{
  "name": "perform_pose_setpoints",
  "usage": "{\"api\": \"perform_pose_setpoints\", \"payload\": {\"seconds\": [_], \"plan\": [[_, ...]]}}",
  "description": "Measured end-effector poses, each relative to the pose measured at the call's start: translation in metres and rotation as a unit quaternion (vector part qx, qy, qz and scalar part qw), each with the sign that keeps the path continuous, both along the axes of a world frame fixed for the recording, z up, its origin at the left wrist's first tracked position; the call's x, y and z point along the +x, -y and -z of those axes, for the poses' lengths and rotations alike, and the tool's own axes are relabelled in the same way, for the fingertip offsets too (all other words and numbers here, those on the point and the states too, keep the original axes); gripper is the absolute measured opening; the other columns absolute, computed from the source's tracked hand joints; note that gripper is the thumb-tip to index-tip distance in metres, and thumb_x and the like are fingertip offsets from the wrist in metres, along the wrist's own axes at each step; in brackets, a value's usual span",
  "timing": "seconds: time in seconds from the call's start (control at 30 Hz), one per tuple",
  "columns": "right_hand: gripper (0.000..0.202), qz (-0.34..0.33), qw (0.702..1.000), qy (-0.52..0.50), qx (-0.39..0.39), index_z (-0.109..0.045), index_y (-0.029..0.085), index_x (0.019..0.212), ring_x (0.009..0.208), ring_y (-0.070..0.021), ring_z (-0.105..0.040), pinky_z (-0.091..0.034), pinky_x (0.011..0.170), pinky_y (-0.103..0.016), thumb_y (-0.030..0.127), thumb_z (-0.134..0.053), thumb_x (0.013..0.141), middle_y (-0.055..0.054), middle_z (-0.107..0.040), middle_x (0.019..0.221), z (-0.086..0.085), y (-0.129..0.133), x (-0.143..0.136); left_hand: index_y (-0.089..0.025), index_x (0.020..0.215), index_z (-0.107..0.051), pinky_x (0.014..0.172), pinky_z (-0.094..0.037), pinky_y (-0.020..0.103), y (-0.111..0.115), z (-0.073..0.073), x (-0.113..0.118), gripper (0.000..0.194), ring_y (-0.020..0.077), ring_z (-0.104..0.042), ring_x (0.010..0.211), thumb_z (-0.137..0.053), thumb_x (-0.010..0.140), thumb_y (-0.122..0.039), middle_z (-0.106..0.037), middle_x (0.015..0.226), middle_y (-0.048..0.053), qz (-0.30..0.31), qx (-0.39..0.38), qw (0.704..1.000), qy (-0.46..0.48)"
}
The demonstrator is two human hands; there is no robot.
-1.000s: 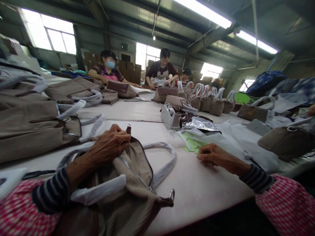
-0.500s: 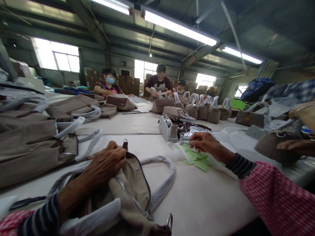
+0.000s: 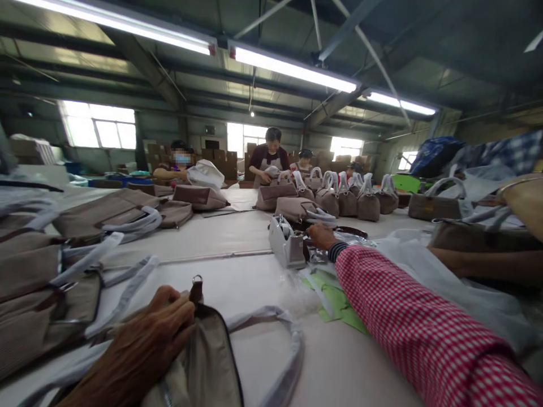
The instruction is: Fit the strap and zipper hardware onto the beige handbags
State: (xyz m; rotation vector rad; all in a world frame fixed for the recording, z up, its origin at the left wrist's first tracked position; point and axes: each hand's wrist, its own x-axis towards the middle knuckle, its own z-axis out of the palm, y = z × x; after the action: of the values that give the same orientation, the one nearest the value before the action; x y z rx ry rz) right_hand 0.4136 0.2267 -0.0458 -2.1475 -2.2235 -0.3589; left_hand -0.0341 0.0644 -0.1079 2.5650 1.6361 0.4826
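My left hand [image 3: 165, 322] is closed on the upper edge of an open beige handbag [image 3: 212, 362], beside a brown tab with a metal ring. The bag lies on the white table, its zip mouth parted and a wrapped handle [image 3: 292, 350] looping out to the right. My right hand [image 3: 322, 235] reaches forward, fingers bent, over dark brown straps [image 3: 352, 230] just right of a grey tape dispenser [image 3: 286, 243]. What its fingertips hold, if anything, is hidden. Green paper slips [image 3: 337, 299] lie beneath my right sleeve.
More beige handbags [image 3: 29, 322] crowd the left side. Several finished-looking bags [image 3: 347, 202] stand in a row at the back. Another person's arm [image 3: 487, 265] works over a dark bag at the right, beside white plastic [image 3: 407, 254]. Co-workers [image 3: 271, 155] stand across the table.
My right hand has moved forward from above the green slips to the straps beside the tape dispenser. My left hand still grips the bag's edge. The camera view has tilted up.
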Motion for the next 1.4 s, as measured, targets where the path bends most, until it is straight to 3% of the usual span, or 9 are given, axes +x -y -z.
{"api": "perform_pose_setpoints", "payload": {"seconds": [0.1, 0.2, 0.4, 0.63, 0.8, 0.93, 1.07, 1.2, 1.4], "plan": [[0.037, -0.012, 1.0, 0.013, 0.004, -0.064, 0.015, 0.131, 0.112, -0.0253, -0.067, -0.059, 0.095, -0.046, 0.037, -0.067, 0.101, -0.012, -0.065, 0.131, 0.021, -0.003, 0.0, -0.025, 0.088, -0.062, 0.081, -0.05, 0.032, 0.001, 0.0, 0.0, 0.027, 0.0205, -0.062, 0.09, -0.043, 0.1, -0.04, -0.065, 0.106, 0.004, -0.013, -0.011, 1.0, 0.005], [0.036, -0.03, 0.999, 0.014, 0.031, -0.065, 0.014, 0.127, 0.112, -0.0252, -0.067, -0.058, 0.095, -0.046, 0.038, -0.069, 0.1, -0.012, -0.066, 0.129, 0.024, -0.002, 0.001, -0.025, 0.084, -0.06, 0.082, -0.05, 0.033, 0.001, -0.002, 0.002, 0.022, 0.0242, -0.06, 0.101, -0.045, 0.097, -0.035, -0.065, 0.101, 0.005, 0.0, -0.01, 1.0, 0.003], [0.009, -0.011, 0.99, -0.019, 0.142, -0.068, 0.011, 0.095, 0.111, -0.0265, -0.06, -0.047, 0.087, -0.034, 0.012, -0.059, 0.091, -0.014, -0.07, 0.102, -0.013, 0.018, 0.014, -0.023, 0.083, -0.056, 0.084, -0.049, 0.037, 0.006, -0.014, 0.009, 0.017, 0.0256, -0.058, 0.105, -0.046, 0.096, -0.026, -0.061, 0.098, 0.006, 0.013, -0.006, 1.0, 0.014], [0.008, -0.081, 0.978, -0.055, 0.184, -0.059, 0.018, 0.076, 0.092, -0.0227, -0.061, -0.042, 0.079, -0.03, 0.014, -0.058, 0.082, -0.009, -0.069, 0.088, -0.051, 0.121, -0.001, -0.022, 0.083, -0.053, 0.083, -0.047, 0.037, 0.011, -0.023, 0.013, 0.015, 0.0262, -0.059, 0.102, -0.044, 0.094, -0.019, -0.062, 0.092, 0.005, 0.031, 0.02, 0.999, -0.011], [0.013, -0.268, 0.945, -0.14, 0.124, -0.053, 0.021, 0.071, 0.093, -0.0234, -0.061, -0.044, 0.082, -0.034, 0.01, -0.058, 0.079, -0.009, -0.072, 0.098, -0.039, 0.207, -0.057, -0.021, 0.087, -0.055, 0.082, -0.048, 0.035, 0.016, -0.029, 0.013, 0.014, 0.0239, -0.06, 0.098, -0.044, 0.095, -0.017, -0.064, 0.094, 0.006, 0.046, 0.048, 0.997, -0.042], [0.013, -0.3, 0.928, -0.217, 0.024, -0.053, 0.021, 0.069, 0.087, -0.0223, -0.061, -0.044, 0.08, -0.035, 0.012, -0.058, 0.076, -0.007, -0.072, 0.094, -0.019, 0.243, -0.101, -0.021, 0.091, -0.058, 0.081, -0.047, 0.034, 0.021, -0.034, 0.013, 0.012, 0.0243, -0.06, 0.1, -0.047, 0.095, -0.018, -0.065, 0.097, 0.006, 0.043, 0.037, 0.997, -0.048], [0.01, -0.249, 0.926, -0.278, -0.049, -0.056, 0.021, 0.067, 0.088, -0.0233, -0.063, -0.044, 0.076, -0.034, 0.016, -0.062, 0.073, -0.007, -0.073, 0.096, -0.01, 0.244, -0.128, -0.02, 0.092, -0.06, 0.077, -0.047, 0.033, 0.023, -0.036, 0.014, 0.012, 0.0229, -0.061, 0.093, -0.049, 0.095, -0.018, -0.066, 0.097, 0.005, 0.04, 0.033, 0.997, -0.053], [0.009, -0.22, 0.945, -0.241, -0.022, -0.055, 0.021, 0.067, 0.082, -0.0217, -0.06, -0.042, 0.075, -0.032, 0.015, -0.06, 0.072, -0.006, -0.069, 0.087, -0.009, 0.229, -0.143, -0.019, 0.094, -0.062, 0.075, -0.048, 0.032, 0.021, -0.034, 0.014, 0.012, 0.0226, -0.061, 0.093, -0.051, 0.095, -0.019, -0.066, 0.096, 0.006, 0.041, 0.044, 0.997, -0.053], [0.011, -0.264, 0.949, -0.147, -0.086, -0.053, 0.021, 0.071, 0.072, -0.018, -0.052, -0.034, 0.068, -0.03, 0.011, -0.055, 0.075, -0.002, -0.06, 0.076, 0.002, 0.227, -0.143, -0.019, 0.094, -0.063, 0.075, -0.049, 0.032, 0.02, -0.033, 0.014, 0.014, 0.0242, -0.06, 0.099, -0.05, 0.096, -0.02, -0.066, 0.097, 0.007, 0.047, 0.047, 0.996, -0.057]]}}
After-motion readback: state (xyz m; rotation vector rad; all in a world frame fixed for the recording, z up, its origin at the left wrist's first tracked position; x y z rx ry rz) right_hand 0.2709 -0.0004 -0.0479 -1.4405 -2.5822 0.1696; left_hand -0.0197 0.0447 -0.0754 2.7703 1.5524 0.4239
